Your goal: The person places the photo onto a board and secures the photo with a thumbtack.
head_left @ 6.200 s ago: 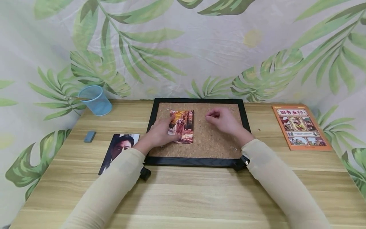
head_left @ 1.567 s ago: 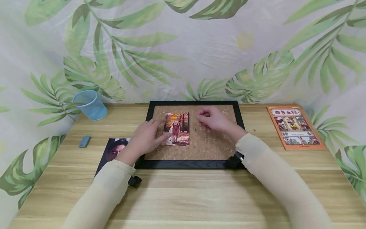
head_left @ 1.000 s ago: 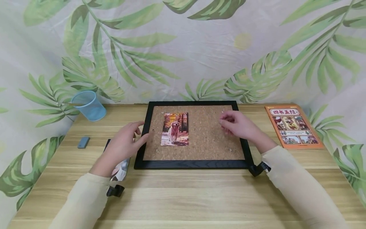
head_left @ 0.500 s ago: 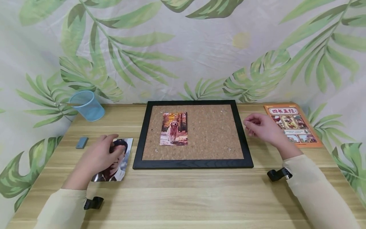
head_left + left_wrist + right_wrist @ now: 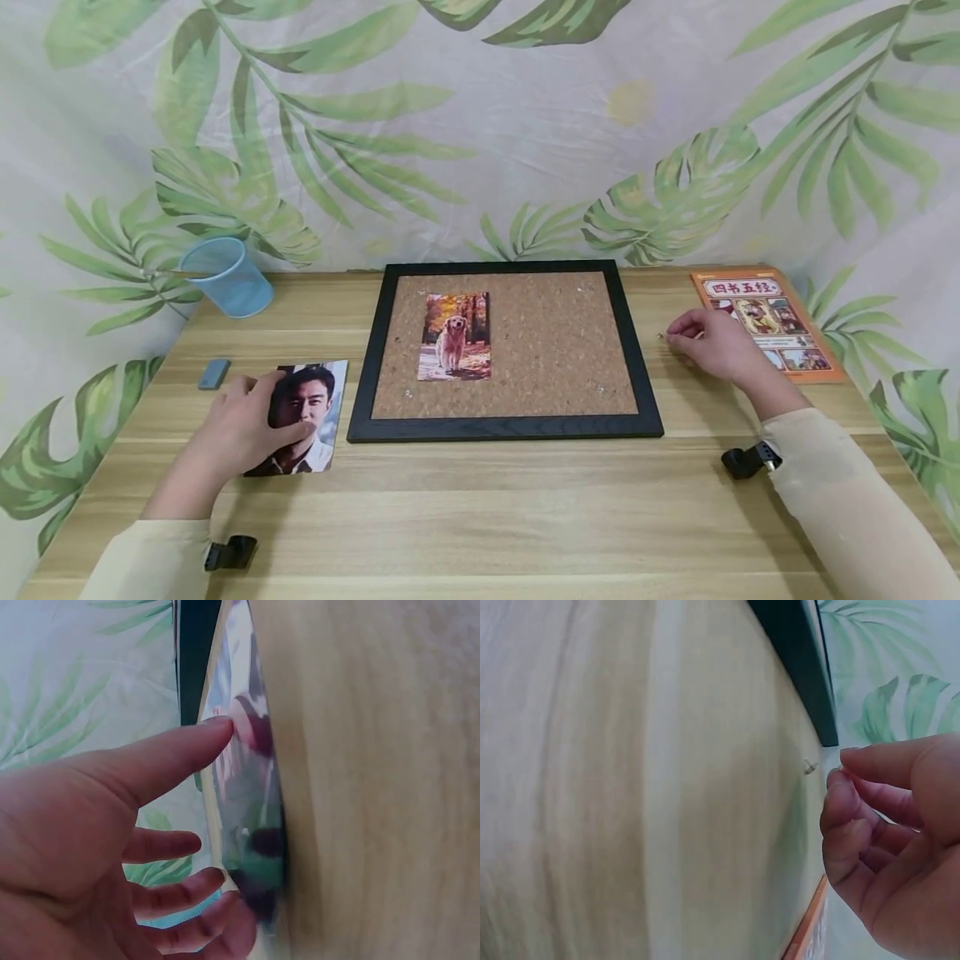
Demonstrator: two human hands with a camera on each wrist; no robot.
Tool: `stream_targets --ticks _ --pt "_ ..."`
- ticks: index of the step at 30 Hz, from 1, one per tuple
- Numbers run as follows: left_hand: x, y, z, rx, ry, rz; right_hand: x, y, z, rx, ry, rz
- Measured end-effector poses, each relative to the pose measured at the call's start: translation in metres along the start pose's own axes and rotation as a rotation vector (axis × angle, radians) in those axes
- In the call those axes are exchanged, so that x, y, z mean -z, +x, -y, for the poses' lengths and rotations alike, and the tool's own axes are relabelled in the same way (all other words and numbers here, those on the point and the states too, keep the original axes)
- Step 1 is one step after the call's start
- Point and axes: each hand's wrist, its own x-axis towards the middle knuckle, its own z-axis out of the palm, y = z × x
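My left hand [image 5: 238, 427] is over a glossy portrait photo [image 5: 318, 417] on the table, left of a black-framed corkboard [image 5: 562, 358]. In the left wrist view the thumb [image 5: 199, 739] touches the photo's face, while the other fingers spread by its edge. My right hand [image 5: 716, 346] is low over the table, right of the board. Its thumb and forefinger tips are close together, just beside a tiny metallic pin [image 5: 810, 766]; the fingers are loosely curled and no held thing is clearly visible. A dog photo [image 5: 454, 337] lies on the cork's left half.
A blue mesh pen cup [image 5: 238, 283] stands at the back left, with a thin stick in it. A small grey-blue block [image 5: 214, 374] lies near the left edge. An orange book [image 5: 795, 333], partly behind my right hand, lies on the right. Leaf-print cloth [image 5: 480, 150] hangs behind.
My left hand has left the dog photo and moved left onto the portrait photo. My right hand has gone from above the cork to the table on the right, beside the pin.
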Motion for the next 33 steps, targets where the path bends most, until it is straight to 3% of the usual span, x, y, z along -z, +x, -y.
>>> stream_targets --ticks 17,26,33 --pt "-0.004 0.002 0.016 -0.018 -0.105 -0.043 -0.008 0.015 -0.007 0.003 -0.105 -0.038" --pt "-0.008 -0.001 0.021 -0.142 -0.19 -0.229 -0.011 0.019 -0.006 0.012 -0.134 -0.052" --pt "-0.007 -0.005 0.023 -0.122 -0.247 -0.268 -0.011 0.019 -0.003 0.016 -0.124 -0.057"
